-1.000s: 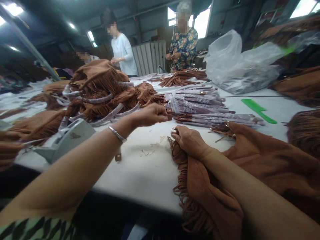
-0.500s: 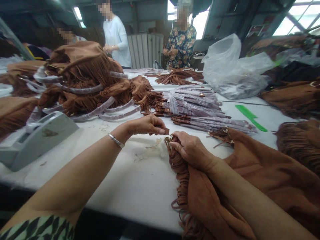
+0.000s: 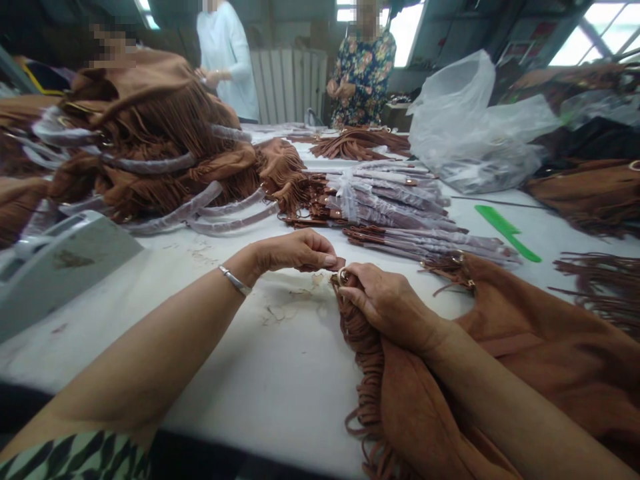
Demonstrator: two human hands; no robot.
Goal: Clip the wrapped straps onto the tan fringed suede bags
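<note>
A brown suede bag (image 3: 415, 393) with a fringed edge lies at the right front of the white table (image 3: 240, 380). My right hand (image 3: 383, 300) is closed on its upper corner, beside a metal ring (image 3: 343, 276). My left hand (image 3: 307, 251) pinches a small brown leather tab (image 3: 340, 263) just left of that ring. The tab's tip reaches the ring; whether it passes through cannot be made out. Fringe strands (image 3: 367, 360) hang below my right hand.
Fringed bags with wrapped handles (image 3: 150, 120) are piled at the left, behind a grey device (image 3: 65, 267). Wrapped straps (image 3: 390, 197), a green comb (image 3: 507, 232) and plastic bags (image 3: 475, 133) lie beyond my hands. Two people (image 3: 227, 57) (image 3: 364, 73) stand across the table.
My left hand has moved slightly right, bringing the tab up to the ring. The ring now shows more clearly at my right fingertips. The view has shifted a little.
</note>
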